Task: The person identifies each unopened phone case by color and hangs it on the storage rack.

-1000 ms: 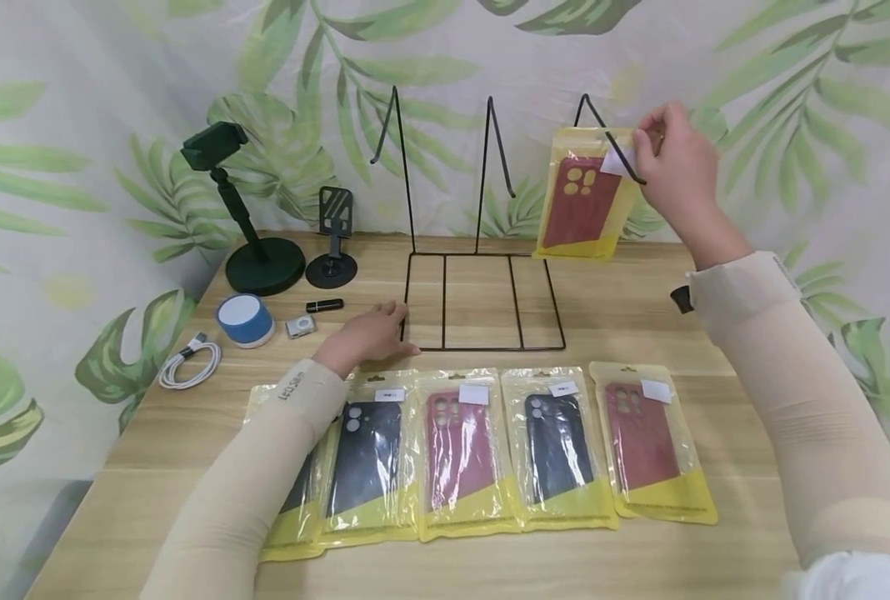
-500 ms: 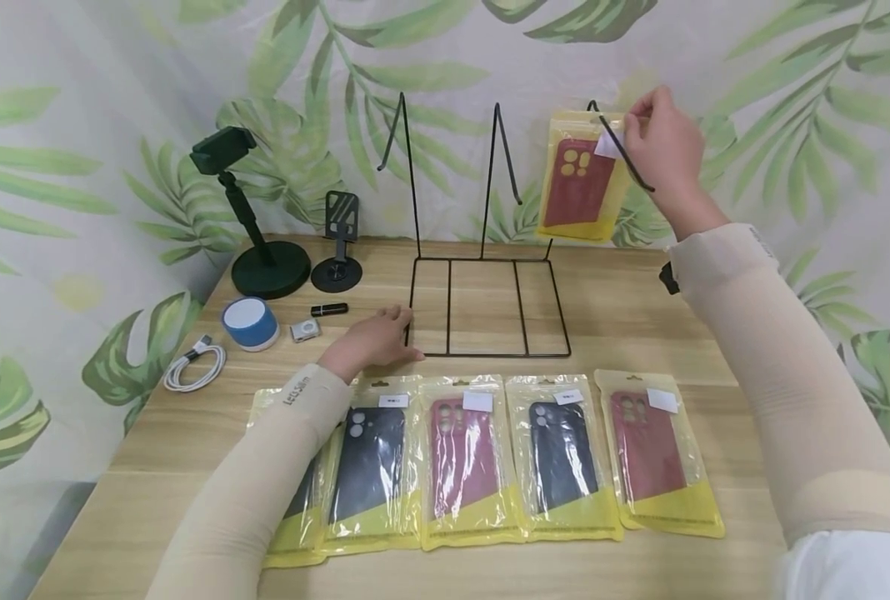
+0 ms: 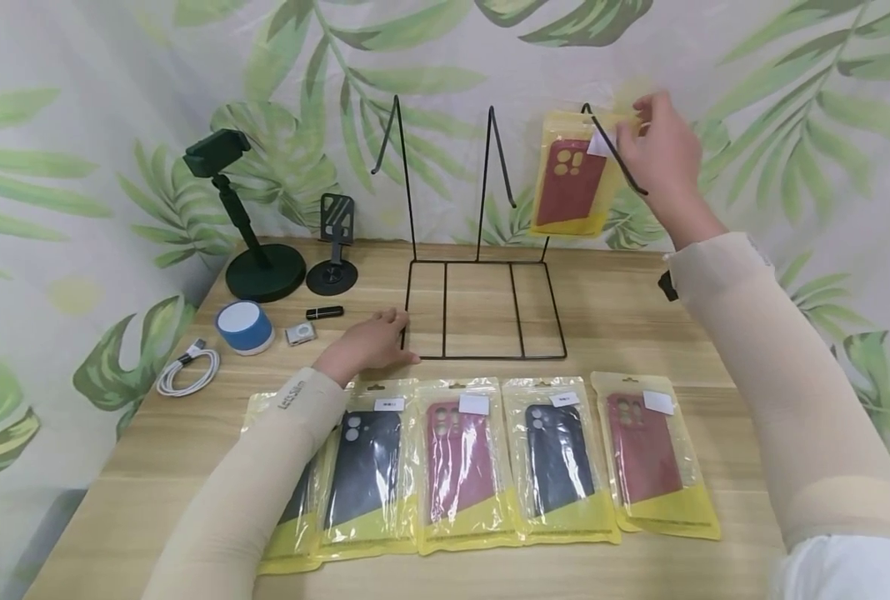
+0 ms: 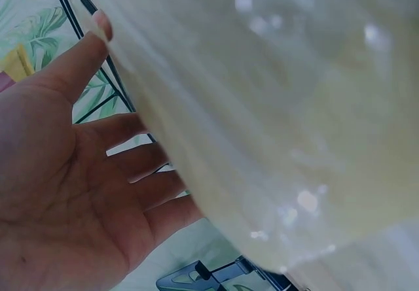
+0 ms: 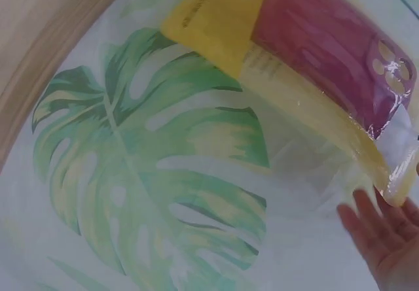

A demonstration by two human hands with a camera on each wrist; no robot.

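Observation:
A black wire rack (image 3: 482, 357) with three raised hooks stands on the wooden table. At its right hook, a yellow and clear bag with a red phone case (image 3: 569, 179) hangs upright with its top edge at the wire. My right hand (image 3: 664, 150) pinches the bag's upper right corner, fingers behind and thumb in front. In the right wrist view the packaged red phone case (image 5: 321, 55) slants, its corner by the fingertips. My left hand (image 3: 370, 340) rests at the rack's left front corner, thumb and fingers spread. In the left wrist view, clear plastic (image 4: 275, 121) covers those fingertips.
Several bagged phone cases lie in a row in front: black (image 3: 366, 458), pink (image 3: 460, 458), black (image 3: 560, 454) and red (image 3: 643, 450). At left are a green stand (image 3: 265, 271), a black phone holder (image 3: 332, 275), a blue speaker (image 3: 245, 327) and a white cable (image 3: 188, 372).
The red case's bag has risen and shifted back along the right hook, toward the wall, with my right hand. My left hand stays at the rack's corner.

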